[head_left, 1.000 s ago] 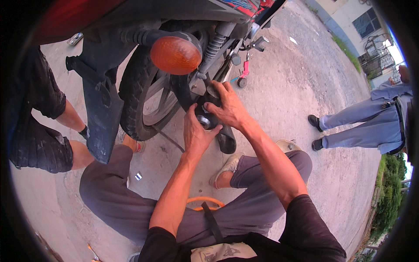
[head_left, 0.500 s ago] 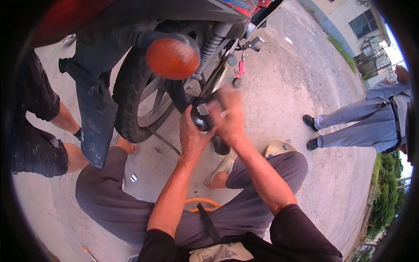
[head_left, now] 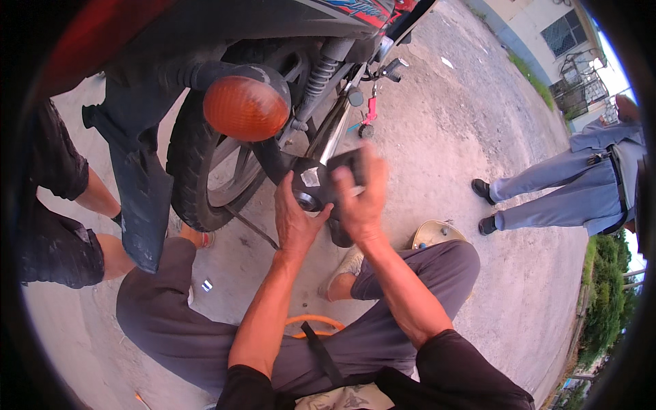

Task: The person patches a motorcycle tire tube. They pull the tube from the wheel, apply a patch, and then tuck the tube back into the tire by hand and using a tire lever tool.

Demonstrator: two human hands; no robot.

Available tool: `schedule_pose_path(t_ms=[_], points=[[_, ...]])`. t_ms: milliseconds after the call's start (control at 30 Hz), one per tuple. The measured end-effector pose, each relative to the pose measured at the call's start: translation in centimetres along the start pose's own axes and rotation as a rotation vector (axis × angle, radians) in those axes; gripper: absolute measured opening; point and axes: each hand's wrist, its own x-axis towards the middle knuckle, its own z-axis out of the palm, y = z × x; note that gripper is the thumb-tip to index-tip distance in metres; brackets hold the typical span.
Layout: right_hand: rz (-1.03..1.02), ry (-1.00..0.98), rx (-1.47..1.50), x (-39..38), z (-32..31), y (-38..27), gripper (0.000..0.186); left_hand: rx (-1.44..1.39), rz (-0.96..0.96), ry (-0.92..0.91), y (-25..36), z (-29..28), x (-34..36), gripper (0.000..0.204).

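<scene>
At the rear of a motorbike [head_left: 301,27], my left hand [head_left: 294,222] curves around a dark part with a round metal-rimmed opening [head_left: 307,201]. Its thumb and fingers press on either side of that opening. A pale patch [head_left: 310,178] shows on the dark part just above it. My right hand [head_left: 362,205], partly smeared by motion, grips a dark block-like object [head_left: 345,164] right beside the part. What this object is I cannot make out. Over my hands sits an orange turn signal [head_left: 246,108], with the rear wheel [head_left: 195,164] to the left.
A shallow tan bowl [head_left: 439,233] with small pieces inside rests by my right knee. A pink tool [head_left: 371,109] stands on the ground beyond my hands. Another person's legs [head_left: 65,232] are close at left; a person in grey-blue clothes [head_left: 547,191] stands at right.
My right hand has shifted slightly outward and down, so the dark block and the pale patch show more clearly. My left hand stays around the same part. The view has shifted a little.
</scene>
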Motion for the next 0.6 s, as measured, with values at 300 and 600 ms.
schedule_pose_path(t_ms=[300, 600], points=[[-0.155, -0.273, -0.200, 1.7, -0.1, -0.6, 0.054, 0.027, 0.017, 0.011, -0.3, 0.0, -0.2, 0.102], [-0.073, -0.437, -0.288, 3.0, 0.3, -0.5, 0.060, 0.013, -0.025, -0.023, -0.4, -0.3, -0.2, 0.101]])
